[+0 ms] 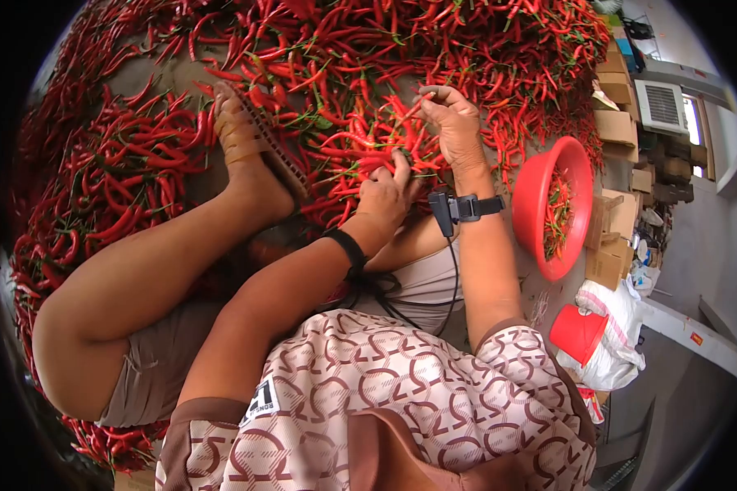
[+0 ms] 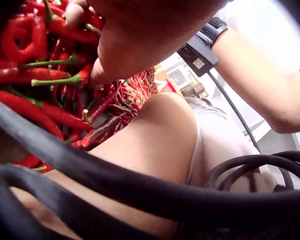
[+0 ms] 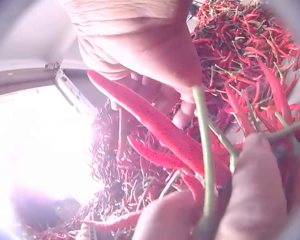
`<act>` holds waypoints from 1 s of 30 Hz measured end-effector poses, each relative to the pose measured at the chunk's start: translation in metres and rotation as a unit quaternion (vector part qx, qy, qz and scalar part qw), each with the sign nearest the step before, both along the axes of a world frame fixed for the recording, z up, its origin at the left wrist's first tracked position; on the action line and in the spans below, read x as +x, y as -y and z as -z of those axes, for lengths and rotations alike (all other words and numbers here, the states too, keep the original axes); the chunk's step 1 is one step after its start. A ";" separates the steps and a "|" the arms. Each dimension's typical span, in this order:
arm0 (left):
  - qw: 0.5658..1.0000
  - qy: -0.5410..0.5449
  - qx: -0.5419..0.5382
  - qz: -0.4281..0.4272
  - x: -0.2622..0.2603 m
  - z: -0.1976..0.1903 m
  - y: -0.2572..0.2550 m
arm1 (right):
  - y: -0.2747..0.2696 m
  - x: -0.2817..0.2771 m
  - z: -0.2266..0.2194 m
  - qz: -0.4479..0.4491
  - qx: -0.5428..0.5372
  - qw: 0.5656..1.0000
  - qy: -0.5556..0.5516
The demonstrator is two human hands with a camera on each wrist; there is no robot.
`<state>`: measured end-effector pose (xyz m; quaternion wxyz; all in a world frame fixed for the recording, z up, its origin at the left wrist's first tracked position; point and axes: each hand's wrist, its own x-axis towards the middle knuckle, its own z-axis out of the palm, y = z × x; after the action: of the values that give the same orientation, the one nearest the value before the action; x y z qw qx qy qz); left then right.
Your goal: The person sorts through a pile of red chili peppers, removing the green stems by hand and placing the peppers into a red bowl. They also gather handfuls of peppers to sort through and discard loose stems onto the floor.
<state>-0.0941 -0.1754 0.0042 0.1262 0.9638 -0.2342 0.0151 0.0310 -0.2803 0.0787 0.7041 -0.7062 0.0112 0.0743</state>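
Note:
Low over the heap of red chili peppers [image 1: 356, 139], my left hand [image 1: 385, 192] has its fingers among peppers with green stems. In the right wrist view, the left thumb and finger [image 3: 255, 190] pinch several red peppers [image 3: 155, 125] by their stems. My right hand [image 1: 454, 123] is raised a little farther forward and to the right. Between its thumb and fingertips it pinches a thin, dull red chili pepper [image 1: 413, 108]. In the left wrist view, the left hand [image 2: 140, 45] hides part of the peppers beneath it.
A red basin [image 1: 581, 221] holding some peppers and stems stands to the right. Behind it are cardboard boxes [image 1: 614, 127], a small red bucket [image 1: 579, 334] and a white sack [image 1: 614, 364]. A sandaled foot [image 1: 241, 139] rests among the peppers at left. Black cable [image 2: 140, 175] loops by the left wrist.

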 end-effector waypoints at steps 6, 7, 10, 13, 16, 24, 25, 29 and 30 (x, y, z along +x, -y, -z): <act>1.000 -0.013 -0.001 0.000 -0.001 -0.012 -0.006 | 0.006 -0.006 -0.027 -0.011 0.105 0.994 -0.026; 1.000 -0.013 -0.001 0.002 -0.001 -0.012 -0.007 | 0.006 -0.009 -0.030 -0.008 0.104 0.994 -0.027; 1.000 -0.015 -0.012 0.004 0.000 -0.012 -0.009 | 0.010 -0.018 -0.036 -0.021 0.106 0.994 -0.016; 0.999 -0.031 -0.014 0.009 0.000 -0.014 -0.010 | 0.015 -0.028 -0.041 -0.017 0.140 0.990 -0.022; 0.997 -0.058 -0.043 0.004 0.000 -0.018 -0.011 | 0.020 -0.036 -0.043 -0.018 0.171 0.985 -0.026; 0.967 -0.104 -0.215 -0.083 -0.008 -0.050 -0.032 | 0.024 -0.047 -0.041 0.034 0.177 0.983 -0.018; 0.961 -0.113 -0.239 -0.084 -0.006 -0.055 -0.036 | 0.022 -0.049 -0.042 0.046 0.154 0.987 -0.015; 0.910 -0.174 -0.361 -0.107 0.014 -0.081 -0.057 | 0.021 -0.058 -0.044 0.089 0.091 0.992 -0.020; 0.888 -0.181 -0.407 -0.111 0.018 -0.086 -0.061 | 0.020 -0.060 -0.046 0.092 0.075 0.993 -0.017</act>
<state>-0.0763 -0.1144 0.0902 0.5455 0.8334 -0.0719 -0.0515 -0.0292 -0.2999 0.1247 0.7587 -0.6457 0.0830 0.0220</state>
